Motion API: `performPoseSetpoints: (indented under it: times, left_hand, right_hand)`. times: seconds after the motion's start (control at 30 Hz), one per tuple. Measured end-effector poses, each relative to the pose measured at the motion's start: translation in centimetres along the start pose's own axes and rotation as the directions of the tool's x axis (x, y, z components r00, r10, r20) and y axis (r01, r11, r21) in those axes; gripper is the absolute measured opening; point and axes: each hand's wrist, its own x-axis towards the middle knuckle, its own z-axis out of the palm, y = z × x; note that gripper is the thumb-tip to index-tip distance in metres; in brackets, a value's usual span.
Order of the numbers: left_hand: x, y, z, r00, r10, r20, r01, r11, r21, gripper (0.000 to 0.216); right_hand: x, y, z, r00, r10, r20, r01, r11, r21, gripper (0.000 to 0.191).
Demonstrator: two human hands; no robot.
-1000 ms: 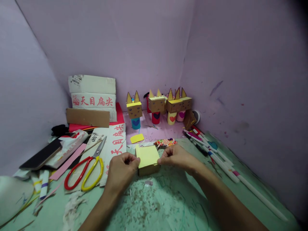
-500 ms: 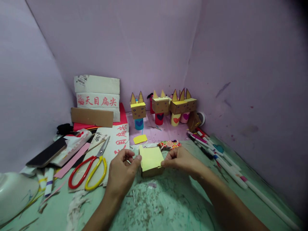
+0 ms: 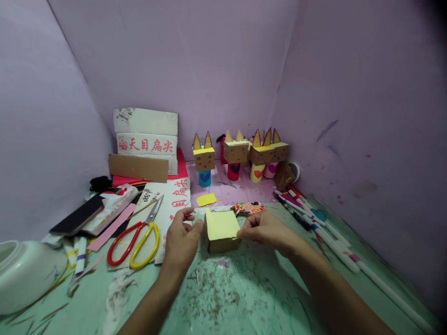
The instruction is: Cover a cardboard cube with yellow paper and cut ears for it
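A small brown cardboard box [image 3: 225, 245] sits on the green surface in front of me, with a sheet of yellow paper [image 3: 222, 224] lying over its top. At the paper's near right corner, my right hand [image 3: 267, 232] pinches the edge between thumb and fingers. My left hand [image 3: 184, 235] is just left of the box, fingers curved and apart, with nothing in it; a narrow gap shows between its thumb and the box. Behind the box lie a loose yellow paper piece [image 3: 206, 200] and a colourful patterned scrap [image 3: 248, 208].
Scissors [image 3: 145, 237] with red and yellow handles lie left, on white cardboard [image 3: 174, 193]. Several box-headed figures with pointed ears, including a blue-bodied one [image 3: 205, 177], stand at the back. Markers [image 3: 328, 232] line the right wall. A white jar [image 3: 28, 274] lies at left.
The view has shifted slightly, moving the scene rightward. My left thumb has drawn a little away from the box's left edge. My right hand keeps its pinch on the paper's corner.
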Motion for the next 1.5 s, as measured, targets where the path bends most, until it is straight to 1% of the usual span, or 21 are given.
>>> performPoseSetpoints:
  times: [0.1, 0.23, 0.37, 0.43, 0.47, 0.53, 0.57, 0.6, 0.67, 0.73, 0.83, 0.9, 0.97, 1.07, 1.13, 1.2, 1.27, 1.33, 1.37, 1.43, 1.5]
  left_hand:
    - [-0.2, -0.2, -0.5, 1.000, -0.010, -0.008, 0.009, 0.993, -0.115, 0.037]
    - [-0.6, -0.1, -1.0, 0.999, -0.016, 0.036, 0.024, 0.971, -0.239, 0.034]
    - [-1.1, 0.4, -1.6, 0.982, 0.091, 0.163, -0.034, 0.946, -0.323, 0.044]
    - [-1.4, 0.7, -1.7, 0.949, 0.130, 0.287, 0.000, 0.911, -0.412, 0.052]
    - [-1.5, 0.8, -1.8, 0.918, 0.137, 0.372, 0.047, 0.895, -0.444, 0.050]
    - [-1.7, 0.9, -1.8, 0.852, 0.118, 0.510, 0.150, 0.879, -0.453, 0.033]
    - [-1.7, 0.8, -1.7, 0.840, 0.092, 0.535, 0.187, 0.876, -0.444, 0.027]
    - [-1.8, 0.8, -1.7, 0.846, 0.057, 0.531, 0.216, 0.873, -0.438, 0.025]
    - [-1.8, 0.6, -1.5, 0.887, -0.013, 0.461, 0.250, 0.854, -0.456, 0.026]
    - [-1.8, 0.6, -1.3, 0.908, -0.059, 0.415, 0.274, 0.832, -0.483, 0.025]
    - [-2.1, 0.7, -1.0, 0.919, -0.065, 0.388, 0.264, 0.834, -0.485, 0.024]
    - [-2.3, 0.9, -0.8, 0.927, -0.044, 0.373, 0.234, 0.844, -0.482, 0.025]
    - [-2.4, 0.9, -0.8, 0.934, -0.038, 0.356, 0.222, 0.841, -0.493, 0.026]
    - [-2.1, 0.7, -1.1, 0.937, -0.072, 0.342, 0.255, 0.811, -0.527, 0.025]
    - [-1.6, 0.5, -1.4, 0.944, -0.093, 0.317, 0.264, 0.791, -0.552, 0.026]
    - [-1.3, 0.5, -1.7, 0.946, -0.117, 0.304, 0.279, 0.772, -0.571, 0.027]
    - [-1.2, 0.6, -1.8, 0.935, -0.145, 0.323, 0.318, 0.744, -0.588, 0.025]
    - [-1.4, 0.9, -1.7, 0.919, -0.163, 0.359, 0.360, 0.715, -0.599, 0.023]
    - [-1.6, 1.0, -1.6, 0.913, -0.161, 0.374, 0.371, 0.708, -0.601, 0.023]
    - [-2.1, 1.2, -1.3, 0.907, -0.138, 0.397, 0.370, 0.710, -0.599, 0.024]
    - [-2.6, 1.2, -0.9, 0.902, -0.113, 0.416, 0.359, 0.733, -0.579, 0.026]
  right_hand:
    - [-0.4, -0.3, -0.3, 0.997, -0.063, 0.042, 0.060, 0.996, 0.071, 0.021]
    - [-1.2, -0.9, -0.2, 0.973, -0.224, 0.060, 0.206, 0.955, 0.212, 0.024]
    - [-1.6, -0.9, 0.4, 0.942, -0.329, 0.064, 0.290, 0.897, 0.334, 0.028]
    - [-1.6, -0.7, 0.7, 0.933, -0.343, 0.112, 0.281, 0.885, 0.371, 0.029]
    - [-1.6, -0.6, 0.9, 0.930, -0.343, 0.135, 0.271, 0.884, 0.381, 0.030]
    - [-1.5, -0.5, 1.2, 0.927, -0.342, 0.150, 0.261, 0.880, 0.397, 0.030]
    - [-1.4, -0.4, 1.4, 0.928, -0.347, 0.137, 0.265, 0.872, 0.411, 0.029]
    - [-1.4, -0.4, 1.6, 0.929, -0.351, 0.119, 0.271, 0.862, 0.428, 0.028]
    - [-1.3, -0.4, 2.0, 0.932, -0.355, 0.079, 0.279, 0.838, 0.469, 0.029]
    - [-1.3, -0.4, 2.5, 0.930, -0.358, 0.078, 0.274, 0.821, 0.501, 0.034]
    - [-1.4, -0.2, 3.4, 0.923, -0.368, 0.112, 0.262, 0.815, 0.516, 0.033]
    - [-1.4, -0.1, 3.8, 0.931, -0.355, 0.086, 0.265, 0.819, 0.509, 0.029]
    - [-1.4, 0.0, 3.8, 0.946, -0.321, 0.038, 0.262, 0.830, 0.492, 0.030]
    - [-1.4, -0.3, 3.1, 0.956, -0.292, -0.025, 0.268, 0.834, 0.482, 0.031]
    - [-1.3, -0.5, 2.3, 0.949, -0.288, -0.128, 0.311, 0.790, 0.529, 0.031]
    - [-1.2, -0.7, 1.5, 0.938, -0.240, -0.252, 0.346, 0.718, 0.604, 0.034]
    - [-1.2, -0.8, 1.1, 0.939, -0.182, -0.293, 0.334, 0.686, 0.647, 0.043]
    - [-1.3, -0.7, 1.5, 0.954, -0.195, -0.230, 0.297, 0.737, 0.607, 0.050]
    - [-1.4, -0.7, 1.9, 0.959, -0.220, -0.177, 0.282, 0.782, 0.556, 0.049]
    - [-1.6, -0.6, 3.1, 0.963, -0.263, -0.064, 0.264, 0.861, 0.434, 0.039]
    - [-1.9, -0.6, 4.2, 0.957, -0.286, -0.055, 0.281, 0.859, 0.428, 0.037]
